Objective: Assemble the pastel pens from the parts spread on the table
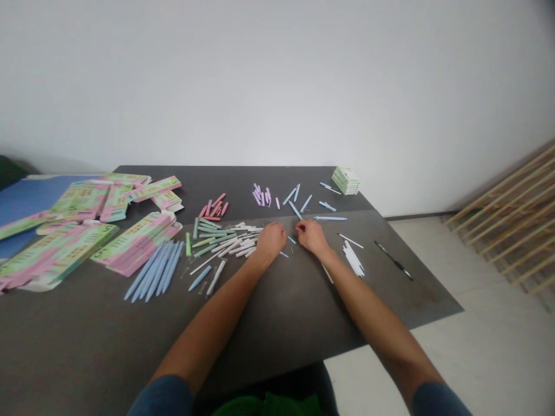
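Observation:
My left hand (272, 238) is closed with its fingers curled down at the right end of a pile of white pen parts (247, 245). What it grips is hidden. Just to its right, my right hand (311, 236) has its fingertips pinched together, and I cannot make out what is in them. A light blue pen barrel (295, 210) slants up to those fingertips; whether it is held or lies behind them is unclear. Small blue pieces (292, 240) lie between the hands. White sticks (354, 259) lie to the right of my right forearm.
Green parts (210, 237), red parts (214, 208) and purple parts (261, 195) lie in groups. Finished-looking blue pens (156, 271) sit at left beside printed cartons (136, 242). A small box stack (346, 180) stands back right, a black pen (393, 260) near the right edge.

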`<action>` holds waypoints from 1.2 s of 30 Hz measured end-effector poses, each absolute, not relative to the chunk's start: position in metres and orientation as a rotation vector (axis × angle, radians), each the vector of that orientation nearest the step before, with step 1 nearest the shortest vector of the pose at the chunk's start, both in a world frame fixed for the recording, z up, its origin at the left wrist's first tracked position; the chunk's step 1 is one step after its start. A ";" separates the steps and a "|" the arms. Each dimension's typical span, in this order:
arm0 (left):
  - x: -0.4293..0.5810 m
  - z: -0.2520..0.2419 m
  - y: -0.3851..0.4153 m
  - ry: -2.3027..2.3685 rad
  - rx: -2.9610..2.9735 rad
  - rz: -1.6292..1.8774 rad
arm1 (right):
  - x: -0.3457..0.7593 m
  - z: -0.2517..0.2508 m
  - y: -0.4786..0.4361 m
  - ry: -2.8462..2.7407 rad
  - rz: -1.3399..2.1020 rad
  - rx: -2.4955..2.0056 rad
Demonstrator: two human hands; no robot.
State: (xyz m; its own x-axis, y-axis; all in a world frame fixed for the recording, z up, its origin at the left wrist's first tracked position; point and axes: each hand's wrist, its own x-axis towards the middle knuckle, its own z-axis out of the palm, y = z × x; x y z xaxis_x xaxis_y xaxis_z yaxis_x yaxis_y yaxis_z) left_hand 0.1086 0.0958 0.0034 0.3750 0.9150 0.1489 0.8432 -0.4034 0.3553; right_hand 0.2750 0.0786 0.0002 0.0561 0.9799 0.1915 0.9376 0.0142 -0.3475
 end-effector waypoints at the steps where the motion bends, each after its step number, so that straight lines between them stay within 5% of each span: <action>1: 0.112 0.005 0.099 1.576 2.414 0.479 | 0.285 0.001 0.085 -1.888 0.130 -1.995; 19: 0.136 0.001 0.130 1.525 2.362 0.484 | 0.396 -0.019 0.182 -1.484 0.034 -2.423; 36: 0.104 0.004 0.142 1.447 1.899 0.817 | 0.394 -0.005 0.168 -1.593 0.174 -2.191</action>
State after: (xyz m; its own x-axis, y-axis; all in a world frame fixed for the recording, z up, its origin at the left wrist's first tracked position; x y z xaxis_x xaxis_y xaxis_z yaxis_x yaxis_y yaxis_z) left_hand 0.1038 0.1418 0.0041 0.2133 0.9708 0.1100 0.5954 -0.2184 0.7731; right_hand 0.3941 0.1682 -0.0047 0.3341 0.9314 0.1444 0.8784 -0.2521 -0.4060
